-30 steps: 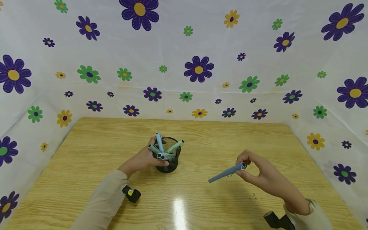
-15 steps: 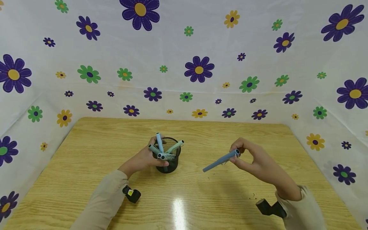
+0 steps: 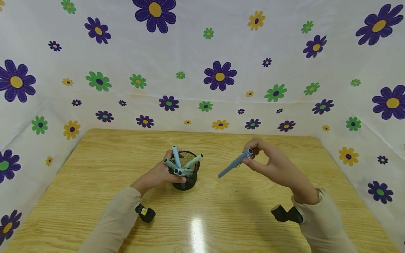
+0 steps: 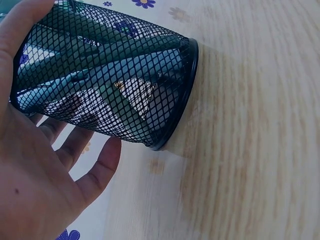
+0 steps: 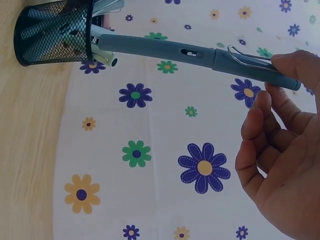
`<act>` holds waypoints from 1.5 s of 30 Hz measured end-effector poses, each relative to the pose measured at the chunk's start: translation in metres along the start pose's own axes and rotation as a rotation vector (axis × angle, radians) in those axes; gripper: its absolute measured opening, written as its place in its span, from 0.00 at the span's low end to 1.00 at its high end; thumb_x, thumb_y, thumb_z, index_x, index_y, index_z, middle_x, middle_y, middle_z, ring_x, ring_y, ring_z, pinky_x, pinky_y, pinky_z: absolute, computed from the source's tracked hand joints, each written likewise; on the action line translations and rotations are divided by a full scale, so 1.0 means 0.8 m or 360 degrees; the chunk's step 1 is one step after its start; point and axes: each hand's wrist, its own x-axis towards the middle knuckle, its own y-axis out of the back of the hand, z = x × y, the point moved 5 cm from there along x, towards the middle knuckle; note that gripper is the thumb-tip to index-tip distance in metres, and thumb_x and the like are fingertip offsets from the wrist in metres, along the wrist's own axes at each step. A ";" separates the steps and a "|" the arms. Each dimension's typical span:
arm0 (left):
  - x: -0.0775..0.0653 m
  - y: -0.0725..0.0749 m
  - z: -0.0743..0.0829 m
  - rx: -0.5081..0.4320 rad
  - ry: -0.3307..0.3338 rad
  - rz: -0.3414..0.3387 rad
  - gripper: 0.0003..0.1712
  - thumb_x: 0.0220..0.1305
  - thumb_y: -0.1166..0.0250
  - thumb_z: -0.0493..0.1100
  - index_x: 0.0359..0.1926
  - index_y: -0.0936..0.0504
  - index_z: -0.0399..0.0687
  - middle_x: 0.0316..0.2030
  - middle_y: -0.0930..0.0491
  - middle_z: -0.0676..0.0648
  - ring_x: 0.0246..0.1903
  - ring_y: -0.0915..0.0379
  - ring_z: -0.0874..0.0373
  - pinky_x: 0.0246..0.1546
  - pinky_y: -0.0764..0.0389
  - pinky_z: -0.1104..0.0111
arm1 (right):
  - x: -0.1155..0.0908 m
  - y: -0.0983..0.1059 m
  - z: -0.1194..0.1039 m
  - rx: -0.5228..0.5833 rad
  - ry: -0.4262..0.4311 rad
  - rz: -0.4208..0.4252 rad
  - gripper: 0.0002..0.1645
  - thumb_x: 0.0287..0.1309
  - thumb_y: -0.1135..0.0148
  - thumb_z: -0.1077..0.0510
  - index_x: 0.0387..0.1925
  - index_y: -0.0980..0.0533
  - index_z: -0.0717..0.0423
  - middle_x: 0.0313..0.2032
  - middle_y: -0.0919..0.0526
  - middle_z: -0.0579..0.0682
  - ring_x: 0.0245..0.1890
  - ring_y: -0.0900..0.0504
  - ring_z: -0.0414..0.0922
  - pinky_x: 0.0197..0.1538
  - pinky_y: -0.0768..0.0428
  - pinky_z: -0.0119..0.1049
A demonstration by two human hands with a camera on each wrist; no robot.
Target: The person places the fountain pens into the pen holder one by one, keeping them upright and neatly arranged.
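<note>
A black mesh pen holder stands upright on the table, left of centre. My left hand grips it from the left side, thumb in front and fingers around the back; in the left wrist view the mesh shows pen barrels inside. Several pens lean out of its top, among them a light blue pen and a pale green pen. My right hand pinches a blue pen by its clip end, above the table and right of the holder. The pen's metal clip shows in the right wrist view.
The wooden table ends at a white cloth printed with flowers, which rises at the back and both sides. Black wrist devices, one on the left sleeve and one on the right, hang over the table.
My right hand has moved left and away from me, bringing the blue pen closer to the pen holder. The left hand and the holder have stayed in place.
</note>
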 end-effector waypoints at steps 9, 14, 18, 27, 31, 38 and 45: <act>0.001 0.000 0.001 0.0007 0.0010 0.0007 0.60 0.50 0.24 0.49 0.74 0.56 0.51 0.68 0.41 0.37 0.66 0.40 0.39 0.65 0.41 0.43 | 0.036 -0.010 -0.014 -0.0021 -0.0019 -0.0119 0.10 0.59 0.36 0.66 0.40 0.27 0.52 0.34 0.25 0.42 0.35 0.28 0.38 0.41 0.27 0.32; 0.001 -0.001 0.002 0.0001 0.0009 0.0000 0.60 0.50 0.24 0.50 0.73 0.55 0.51 0.68 0.42 0.38 0.66 0.40 0.39 0.65 0.41 0.43 | 0.049 -0.018 -0.018 0.0019 -0.0015 -0.0160 0.09 0.59 0.37 0.65 0.40 0.27 0.53 0.35 0.24 0.44 0.35 0.29 0.40 0.40 0.28 0.33; 0.001 -0.001 0.002 -0.0008 0.0007 -0.0005 0.61 0.50 0.24 0.50 0.73 0.56 0.50 0.68 0.42 0.37 0.66 0.41 0.39 0.65 0.42 0.43 | 0.058 -0.026 -0.018 0.0045 -0.0026 -0.0159 0.09 0.59 0.37 0.64 0.40 0.27 0.54 0.35 0.25 0.45 0.35 0.29 0.41 0.39 0.28 0.33; 0.002 -0.001 0.001 -0.0032 0.0017 -0.0003 0.60 0.50 0.24 0.48 0.74 0.56 0.53 0.69 0.43 0.38 0.66 0.41 0.39 0.65 0.42 0.44 | 0.074 -0.052 -0.011 0.0129 -0.0116 -0.0175 0.09 0.61 0.38 0.62 0.43 0.27 0.57 0.34 0.25 0.48 0.35 0.29 0.44 0.40 0.28 0.34; 0.002 -0.001 0.000 -0.0030 0.0013 -0.0004 0.60 0.50 0.24 0.50 0.74 0.56 0.51 0.69 0.43 0.37 0.66 0.41 0.39 0.65 0.42 0.44 | 0.077 -0.062 -0.006 0.0147 -0.0122 -0.0190 0.09 0.61 0.38 0.62 0.43 0.26 0.57 0.34 0.24 0.48 0.34 0.29 0.44 0.39 0.29 0.35; 0.002 -0.001 -0.003 -0.0033 0.0024 -0.0003 0.60 0.50 0.24 0.49 0.73 0.56 0.52 0.68 0.43 0.37 0.66 0.41 0.40 0.65 0.42 0.43 | 0.081 -0.078 0.000 0.0160 -0.0136 -0.0221 0.08 0.61 0.37 0.62 0.41 0.26 0.57 0.33 0.25 0.49 0.33 0.30 0.46 0.39 0.29 0.34; 0.002 0.000 -0.006 -0.0033 0.0001 0.0000 0.59 0.50 0.24 0.49 0.73 0.55 0.52 0.68 0.42 0.38 0.65 0.40 0.40 0.65 0.41 0.44 | 0.083 -0.091 0.005 0.0151 -0.0133 -0.0242 0.09 0.61 0.38 0.61 0.42 0.26 0.57 0.34 0.25 0.49 0.34 0.29 0.49 0.40 0.29 0.34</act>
